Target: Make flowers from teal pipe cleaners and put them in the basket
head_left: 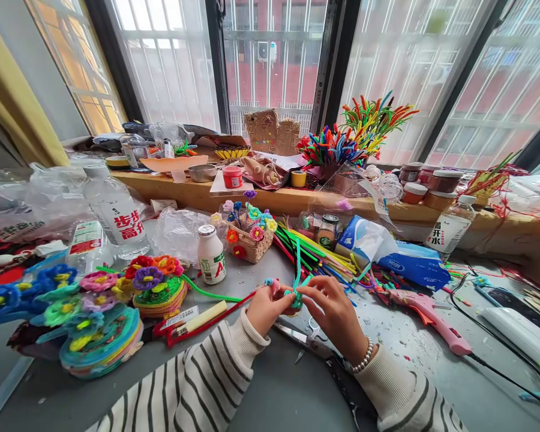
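Observation:
Both my hands meet over the middle of the table around a teal pipe cleaner (297, 264), bent into small loops at its lower part, with long ends sticking up. My left hand (265, 307) is closed on the looped part, and a bit of pink and blue fuzz shows at its fingertips. With thumb and fingers pinched, my right hand (330, 309) grips the teal pipe cleaner from the other side. Scissors (299, 337) lie on the table just beneath my hands. Left of them rests a red-handled cutter-like tool (193, 324), partly hidden.
Pipe-cleaner flower pieces (101, 342) stand at left. A white bottle (210, 255) and a flower basket (249, 243) are behind my hands. Loose pipe cleaners (319, 255) lie beyond. At right are a pink glue gun (436, 321) with its cord and a blue tissue pack (409, 264).

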{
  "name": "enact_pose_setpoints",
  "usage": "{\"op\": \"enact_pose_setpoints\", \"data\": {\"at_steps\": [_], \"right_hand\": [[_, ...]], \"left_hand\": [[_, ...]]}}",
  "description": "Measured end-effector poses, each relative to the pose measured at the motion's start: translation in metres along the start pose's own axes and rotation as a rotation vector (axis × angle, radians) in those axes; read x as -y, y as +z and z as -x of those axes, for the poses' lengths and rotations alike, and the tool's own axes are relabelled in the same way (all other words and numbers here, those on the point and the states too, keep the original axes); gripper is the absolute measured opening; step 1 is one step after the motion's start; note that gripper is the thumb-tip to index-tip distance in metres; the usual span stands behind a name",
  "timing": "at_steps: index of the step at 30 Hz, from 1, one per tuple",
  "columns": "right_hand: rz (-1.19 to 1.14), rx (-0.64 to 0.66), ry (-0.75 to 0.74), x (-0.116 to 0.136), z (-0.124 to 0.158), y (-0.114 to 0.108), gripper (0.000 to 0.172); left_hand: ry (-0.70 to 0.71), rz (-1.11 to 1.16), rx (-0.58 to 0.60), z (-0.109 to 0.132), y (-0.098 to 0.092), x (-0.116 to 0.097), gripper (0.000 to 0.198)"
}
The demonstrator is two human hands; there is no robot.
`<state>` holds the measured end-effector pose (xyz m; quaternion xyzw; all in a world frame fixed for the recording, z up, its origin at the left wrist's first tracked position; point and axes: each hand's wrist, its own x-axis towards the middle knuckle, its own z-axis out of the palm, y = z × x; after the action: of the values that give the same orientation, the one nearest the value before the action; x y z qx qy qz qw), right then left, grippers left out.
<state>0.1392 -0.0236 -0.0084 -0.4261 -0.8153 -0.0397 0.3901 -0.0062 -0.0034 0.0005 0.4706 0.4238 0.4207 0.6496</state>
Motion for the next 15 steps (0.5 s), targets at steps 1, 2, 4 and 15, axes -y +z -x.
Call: {"op": "enact_pose_setpoints", "data": {"at_steps": [1, 2, 4, 15], "right_hand": [[0.023, 0.004, -0.017, 0.0000, 0.0000, -0.0006, 0.022], [0.044, 0.006, -0.032, 0.0001, 0.0001, -0.0014, 0.021], [0.081, 0.009, -0.059, 0.0005, 0.0002, -0.0034, 0.020], [0.063, -0.024, 0.013, 0.0055, -0.0013, -0.0048, 0.013]], "left_hand": [[-0.014, 0.005, 0.007, 0.0006, 0.0005, -0.0003, 0.036], [-0.025, 0.008, 0.009, 0.0010, 0.0009, -0.0002, 0.037], [-0.031, 0.013, 0.001, 0.0009, 0.0013, 0.0009, 0.036], [0.135, -0.062, -0.058, 0.0010, -0.0013, 0.0083, 0.026]]}}
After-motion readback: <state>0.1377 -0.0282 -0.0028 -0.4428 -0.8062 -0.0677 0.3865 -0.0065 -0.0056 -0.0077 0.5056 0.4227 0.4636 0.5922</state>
